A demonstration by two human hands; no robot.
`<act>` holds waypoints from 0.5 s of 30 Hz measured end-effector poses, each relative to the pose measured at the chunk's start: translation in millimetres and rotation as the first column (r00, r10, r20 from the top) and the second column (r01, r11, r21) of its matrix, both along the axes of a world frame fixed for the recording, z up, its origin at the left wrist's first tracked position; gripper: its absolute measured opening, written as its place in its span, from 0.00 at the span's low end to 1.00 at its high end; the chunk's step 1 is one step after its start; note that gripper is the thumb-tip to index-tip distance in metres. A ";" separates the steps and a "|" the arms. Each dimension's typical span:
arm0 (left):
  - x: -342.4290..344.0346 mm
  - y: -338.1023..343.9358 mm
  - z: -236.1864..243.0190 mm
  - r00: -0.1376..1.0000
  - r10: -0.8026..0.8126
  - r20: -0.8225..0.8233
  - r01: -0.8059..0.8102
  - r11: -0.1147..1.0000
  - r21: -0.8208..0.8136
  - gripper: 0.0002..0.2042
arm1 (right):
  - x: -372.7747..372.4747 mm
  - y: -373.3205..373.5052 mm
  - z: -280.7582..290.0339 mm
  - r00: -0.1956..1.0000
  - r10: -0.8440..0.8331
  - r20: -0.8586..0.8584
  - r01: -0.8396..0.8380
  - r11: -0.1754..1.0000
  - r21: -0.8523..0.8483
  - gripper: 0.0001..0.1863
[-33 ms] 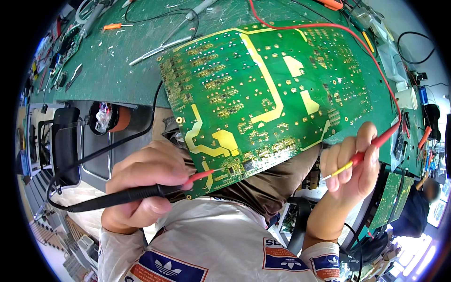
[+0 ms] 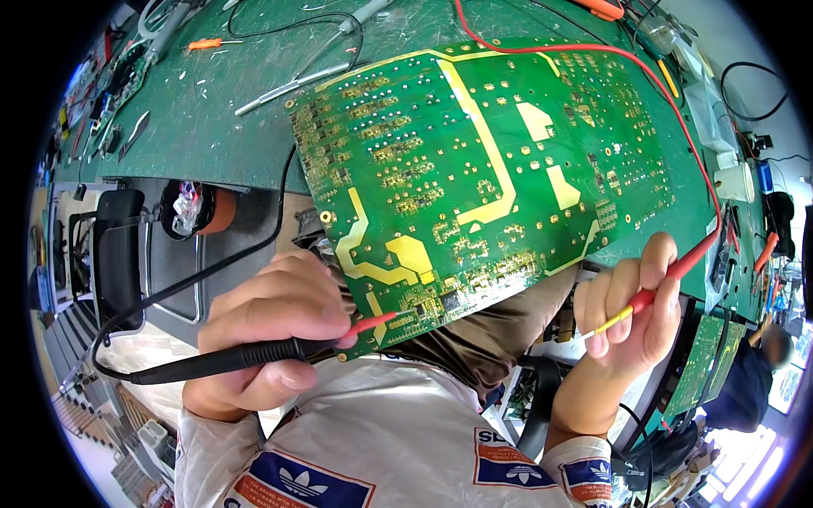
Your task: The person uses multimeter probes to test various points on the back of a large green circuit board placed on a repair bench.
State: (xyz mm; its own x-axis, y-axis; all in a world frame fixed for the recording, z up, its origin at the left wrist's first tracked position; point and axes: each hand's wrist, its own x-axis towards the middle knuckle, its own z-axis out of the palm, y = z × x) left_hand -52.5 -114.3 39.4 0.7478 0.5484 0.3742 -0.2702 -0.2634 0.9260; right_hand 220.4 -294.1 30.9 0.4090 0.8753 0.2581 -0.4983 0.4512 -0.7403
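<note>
Left hand (image 2: pixel 273 315) is holding the black test probe (image 2: pixel 222 357) in a closed grip, its red-sleeved tip pointing right over the near-left corner of the green circuit board (image 2: pixel 428 182); can't tell if it's making contact. Board is lying askew across the near edge of the worktop (image 2: pixel 212 127), partly overhanging. Right hand (image 2: pixel 631 309) is pinching the red test probe (image 2: pixel 693 257), yellow-sleeved tip pointing down-left, near the board but apart.
</note>
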 end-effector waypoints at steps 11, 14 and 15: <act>1.6 12.9 -11.9 0.981 0.133 0.141 -0.096 0.965 -0.244 0.19 | -0.3 -6.8 -4.7 0.975 -0.163 -0.151 0.153 0.985 -0.077 0.19; -0.7 20.6 -17.1 0.943 0.293 0.159 -0.247 0.935 -0.256 0.22 | -0.3 -10.6 -5.4 0.979 -0.188 -0.078 0.180 0.979 -0.100 0.17; 1.5 22.4 -15.6 0.953 0.259 0.160 -0.216 0.946 -0.242 0.23 | 1.3 -12.3 -6.1 0.984 -0.165 -0.061 0.158 0.982 -0.104 0.16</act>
State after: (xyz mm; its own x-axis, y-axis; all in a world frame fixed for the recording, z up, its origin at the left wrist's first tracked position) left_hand -51.0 -91.9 23.8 0.5134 0.7855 0.3455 -0.3987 -0.1381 0.9066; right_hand 221.7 -306.4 24.8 0.5608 0.8160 0.1400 -0.4766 0.4564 -0.7514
